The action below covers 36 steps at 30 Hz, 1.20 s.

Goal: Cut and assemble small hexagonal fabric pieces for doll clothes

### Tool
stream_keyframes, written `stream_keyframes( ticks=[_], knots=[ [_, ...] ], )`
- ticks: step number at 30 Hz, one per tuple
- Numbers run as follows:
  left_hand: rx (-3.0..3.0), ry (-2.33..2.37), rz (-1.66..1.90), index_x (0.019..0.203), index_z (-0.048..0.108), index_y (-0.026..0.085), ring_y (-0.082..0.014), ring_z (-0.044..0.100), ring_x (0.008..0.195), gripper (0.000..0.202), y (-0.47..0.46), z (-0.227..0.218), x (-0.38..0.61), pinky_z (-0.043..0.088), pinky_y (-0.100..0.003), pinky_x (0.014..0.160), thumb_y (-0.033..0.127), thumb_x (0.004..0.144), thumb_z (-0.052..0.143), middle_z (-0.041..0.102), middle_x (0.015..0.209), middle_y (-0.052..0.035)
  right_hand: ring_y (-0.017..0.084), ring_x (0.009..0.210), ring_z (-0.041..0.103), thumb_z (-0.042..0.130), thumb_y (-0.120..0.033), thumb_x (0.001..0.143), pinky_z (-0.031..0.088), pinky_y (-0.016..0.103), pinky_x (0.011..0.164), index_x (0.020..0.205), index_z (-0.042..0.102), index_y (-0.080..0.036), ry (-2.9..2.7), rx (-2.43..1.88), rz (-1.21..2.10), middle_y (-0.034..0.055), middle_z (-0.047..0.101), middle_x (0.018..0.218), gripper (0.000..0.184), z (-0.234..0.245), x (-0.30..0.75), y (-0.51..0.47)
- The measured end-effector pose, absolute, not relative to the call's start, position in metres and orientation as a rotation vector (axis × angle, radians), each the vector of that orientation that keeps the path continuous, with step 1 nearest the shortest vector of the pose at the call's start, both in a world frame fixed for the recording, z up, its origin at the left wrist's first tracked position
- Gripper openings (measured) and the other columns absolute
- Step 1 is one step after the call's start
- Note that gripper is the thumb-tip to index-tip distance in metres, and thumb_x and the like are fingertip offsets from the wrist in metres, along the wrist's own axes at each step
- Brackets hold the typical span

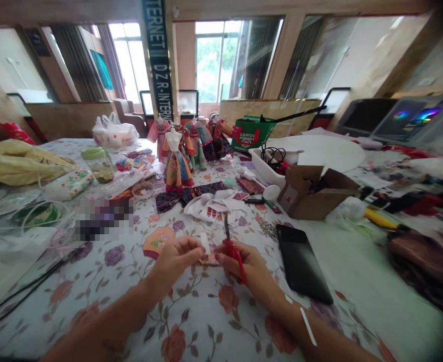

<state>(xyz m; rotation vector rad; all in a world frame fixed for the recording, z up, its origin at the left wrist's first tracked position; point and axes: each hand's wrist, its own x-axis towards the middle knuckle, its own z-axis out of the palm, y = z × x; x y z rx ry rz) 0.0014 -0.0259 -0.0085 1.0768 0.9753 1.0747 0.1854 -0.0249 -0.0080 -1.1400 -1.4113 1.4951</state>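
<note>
My left hand (178,255) is closed in a pinch, a small white strip (205,241) rising from its fingertips. Red-handled scissors (238,259) sit in my right hand (247,264), their blades pointing away from me. The fingertips of both hands come close together over a small patterned fabric piece (209,259), partly covered by them. An orange fabric piece (157,242) with a flower motif lies beyond my left wrist. White strips (308,326) lie across my right forearm.
A black phone (303,261) lies right of my right hand. Ahead are crumpled white packaging (217,205) and small dressed forms (177,161). An open cardboard box (315,193) and a white tray (268,168) stand to the right. A lidded jar (99,165) stands left.
</note>
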Motion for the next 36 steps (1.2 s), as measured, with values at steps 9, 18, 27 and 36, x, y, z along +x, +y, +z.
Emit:
stream_keyframes(
  ticks=[9, 18, 27, 36],
  knots=[
    [0.987, 0.887, 1.201, 0.071, 0.067, 0.014, -0.0115, 0.06, 0.066, 0.013, -0.014, 0.021, 0.002, 0.044, -0.021, 0.063, 0.024, 0.069, 0.075, 0.068, 0.067, -0.0024, 0.013, 0.041, 0.052, 0.057, -0.062, 0.077, 0.039, 0.022, 0.039, 0.074, 0.05, -0.018, -1.577, -0.989, 1.756, -0.0019, 0.055, 0.049, 0.045, -0.009, 0.189, -0.036],
    [1.025, 0.854, 1.107, 0.071, 0.065, 0.014, -0.0098, 0.058, 0.06, 0.014, -0.015, 0.012, 0.007, 0.042, -0.02, 0.059, 0.022, 0.067, 0.076, 0.067, 0.066, -0.0007, 0.009, 0.039, 0.046, 0.061, -0.066, 0.071, 0.042, 0.022, 0.041, 0.079, 0.055, -0.017, -1.526, -0.963, 1.803, -0.0062, 0.047, 0.047, 0.051, -0.012, 0.188, -0.037],
    [0.928, 0.845, 1.114, 0.073, 0.064, 0.014, -0.0101, 0.059, 0.059, 0.015, -0.02, 0.0, 0.007, 0.044, -0.021, 0.058, 0.024, 0.069, 0.075, 0.068, 0.068, -0.002, 0.009, 0.041, 0.045, 0.063, -0.061, 0.073, 0.038, 0.021, 0.042, 0.089, 0.059, -0.015, -1.602, -0.962, 1.789, -0.0051, 0.049, 0.052, 0.049, -0.013, 0.189, -0.037],
    [0.966, 0.887, 1.145, 0.072, 0.065, 0.014, -0.0111, 0.059, 0.058, 0.016, -0.02, -0.006, 0.008, 0.044, -0.022, 0.057, 0.025, 0.068, 0.076, 0.067, 0.064, -0.0016, 0.009, 0.043, 0.045, 0.067, -0.053, 0.074, 0.039, 0.021, 0.043, 0.069, 0.051, -0.017, -1.588, -0.98, 1.796, -0.0062, 0.046, 0.049, 0.039, -0.022, 0.189, -0.037]
  ],
)
